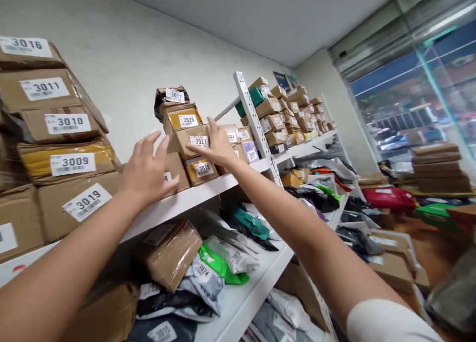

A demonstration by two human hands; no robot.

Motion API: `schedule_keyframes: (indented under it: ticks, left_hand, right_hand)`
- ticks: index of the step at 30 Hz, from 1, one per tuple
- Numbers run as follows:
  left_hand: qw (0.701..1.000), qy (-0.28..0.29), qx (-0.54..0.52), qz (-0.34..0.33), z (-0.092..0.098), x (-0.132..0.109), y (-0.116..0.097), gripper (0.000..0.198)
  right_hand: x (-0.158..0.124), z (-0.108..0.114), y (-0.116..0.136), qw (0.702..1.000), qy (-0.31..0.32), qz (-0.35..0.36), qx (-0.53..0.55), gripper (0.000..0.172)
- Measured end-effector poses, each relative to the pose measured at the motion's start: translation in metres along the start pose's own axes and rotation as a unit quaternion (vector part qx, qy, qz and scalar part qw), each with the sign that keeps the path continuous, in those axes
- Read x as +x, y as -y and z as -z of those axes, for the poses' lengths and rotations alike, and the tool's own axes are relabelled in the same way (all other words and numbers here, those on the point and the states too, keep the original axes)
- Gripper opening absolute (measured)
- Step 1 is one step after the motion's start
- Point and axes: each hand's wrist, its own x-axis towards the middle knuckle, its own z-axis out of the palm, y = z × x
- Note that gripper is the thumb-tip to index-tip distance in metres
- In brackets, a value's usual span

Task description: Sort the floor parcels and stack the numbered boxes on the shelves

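Observation:
Both my arms reach up to the top shelf (pixel 208 191) of a white rack. My right hand (pixel 215 146) lies with its fingers stretched against the side of a cardboard box labelled 3021 (pixel 188 140), which sits tilted on box 3015 (pixel 201 169). My left hand (pixel 147 171) is open, fingers spread, just left of that stack and in front of another brown box (pixel 177 169); whether it touches the box I cannot tell. Above are box 3026 (pixel 183 118) and a dark parcel 3027 (pixel 171 96).
Numbered boxes 3016, 3011, 3010, 3009 (pixel 67 161) and 3019 (pixel 80 203) are stacked at left. A perforated white upright (pixel 256 124) divides the shelf. Soft mailer bags (pixel 219 262) fill the lower shelf. More parcels lie on the floor at right before a glass front (pixel 416 99).

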Motion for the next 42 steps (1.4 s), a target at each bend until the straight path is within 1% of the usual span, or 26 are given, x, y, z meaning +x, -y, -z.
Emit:
schedule_keyframes:
  ticks: [2,3,4,6,8,9,11,13,14,16,18,20,22,25,28,33,35,38,42]
  left_hand:
    - [0.998,0.042,0.011,0.039,-0.019,0.038,-0.016,0.093]
    - [0.996,0.066,0.019,0.058,-0.027,0.054,-0.024,0.095]
    - [0.992,0.091,0.026,0.078,-0.033,0.067,-0.032,0.095]
    - [0.984,0.129,0.038,0.119,-0.041,0.086,-0.046,0.092]
    - [0.976,0.140,0.043,0.161,-0.047,0.096,-0.058,0.090]
    - [0.973,0.136,0.043,0.180,-0.050,0.099,-0.062,0.089]
    - [0.972,0.116,0.040,0.201,-0.054,0.102,-0.067,0.084]
    - [0.974,0.097,0.031,0.202,-0.058,0.103,-0.068,0.078]
    - [0.976,0.088,0.025,0.198,-0.059,0.104,-0.068,0.076]
    - [0.978,0.071,0.017,0.193,-0.061,0.104,-0.065,0.076]
    - [0.981,0.053,0.015,0.187,-0.061,0.105,-0.061,0.078]
    - [0.985,0.041,0.011,0.170,-0.058,0.107,-0.056,0.081]
    - [0.988,0.034,0.002,0.153,-0.054,0.110,-0.050,0.083]
    - [0.987,0.030,-0.019,0.157,-0.046,0.116,-0.042,0.086]
    - [0.984,0.035,-0.035,0.171,-0.037,0.121,-0.035,0.092]
    - [0.979,0.046,-0.015,0.198,-0.024,0.121,-0.015,0.087]
    - [0.976,0.053,0.008,0.210,-0.019,0.117,-0.004,0.087]
    - [0.973,0.069,0.043,0.218,-0.010,0.106,0.013,0.086]
    - [0.970,0.092,0.069,0.214,0.005,0.084,0.029,0.085]
  right_hand:
    - [0.007,0.003,-0.005,0.999,0.004,0.018,0.045,0.089]
    - [0.008,0.007,-0.009,0.998,0.006,0.025,0.062,0.080]
    - [0.007,0.011,-0.013,0.997,0.007,0.030,0.071,0.076]
    - [-0.006,0.018,-0.020,0.997,-0.007,0.036,0.070,0.074]
    - [-0.030,0.020,-0.022,0.997,-0.031,0.041,0.055,0.070]
    - [-0.043,0.018,-0.021,0.997,-0.036,0.046,0.044,0.068]
    - [-0.069,0.008,-0.015,0.998,-0.021,0.057,0.015,0.066]
    - [-0.087,-0.005,-0.004,0.998,0.005,0.056,-0.020,0.072]
    - [-0.091,-0.012,0.002,0.998,0.011,0.046,-0.032,0.077]
    - [-0.091,-0.023,0.011,0.999,0.012,0.009,-0.031,0.087]
    - [-0.085,-0.028,0.015,0.999,0.015,-0.032,-0.006,0.091]
    - [-0.079,-0.028,0.015,0.998,0.022,-0.060,0.017,0.092]
    - [-0.075,-0.023,0.013,0.997,0.015,-0.070,0.023,0.095]
    - [-0.074,-0.009,0.012,0.997,-0.014,-0.070,0.005,0.097]
    - [-0.074,0.010,0.014,0.997,-0.025,-0.065,-0.011,0.092]
    - [-0.066,0.044,0.016,0.997,-0.034,-0.054,0.031,0.084]
    - [-0.062,0.056,0.013,0.996,-0.042,-0.043,0.069,0.078]
    - [-0.057,0.069,0.001,0.987,-0.069,-0.020,0.140,0.066]
    - [-0.053,0.076,-0.018,0.971,-0.098,0.002,0.218,0.056]
